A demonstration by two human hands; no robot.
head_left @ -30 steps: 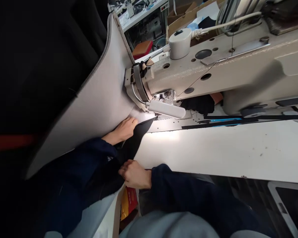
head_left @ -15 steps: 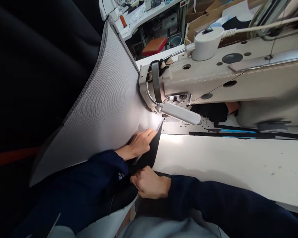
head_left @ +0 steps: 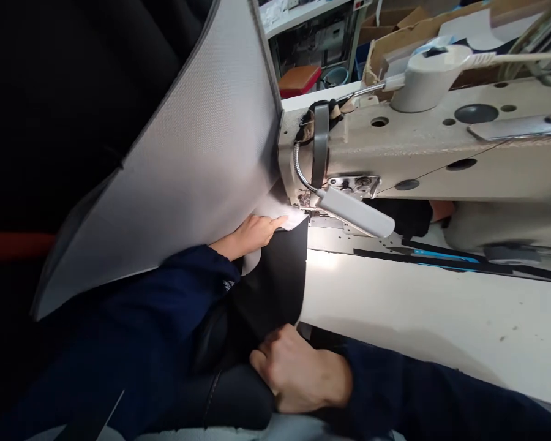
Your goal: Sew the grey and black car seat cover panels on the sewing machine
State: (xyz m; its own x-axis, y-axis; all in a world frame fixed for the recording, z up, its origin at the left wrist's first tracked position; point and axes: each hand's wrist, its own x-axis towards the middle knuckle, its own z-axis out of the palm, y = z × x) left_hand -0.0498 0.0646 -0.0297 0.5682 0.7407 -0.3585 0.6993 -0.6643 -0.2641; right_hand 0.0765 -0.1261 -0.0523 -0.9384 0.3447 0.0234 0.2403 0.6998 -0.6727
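Note:
A beige industrial sewing machine [head_left: 441, 141] lies across the white table [head_left: 417, 306]. A large stiff grey mesh panel [head_left: 188, 171] curves up on the left, its corner tucked under the machine's needle area. My left hand [head_left: 252, 236] lies on that corner with fingers stretched towards the needle. A black fabric piece [head_left: 275, 282] runs from the needle down to the table's edge. My right hand [head_left: 298, 373] is closed, pinching the lower end of the black fabric at the table edge.
A small lamp [head_left: 358, 211] on a flexible neck lights the needle plate. Black strips and a blue strip [head_left: 445, 257] lie under the machine arm. Cardboard boxes [head_left: 395, 37], an orange stool [head_left: 300, 79] and another workbench stand behind.
The view has shifted closer and to the left. My right hand has drawn back along the black fabric, lower in the frame. My left hand stays at the panel's corner near the needle.

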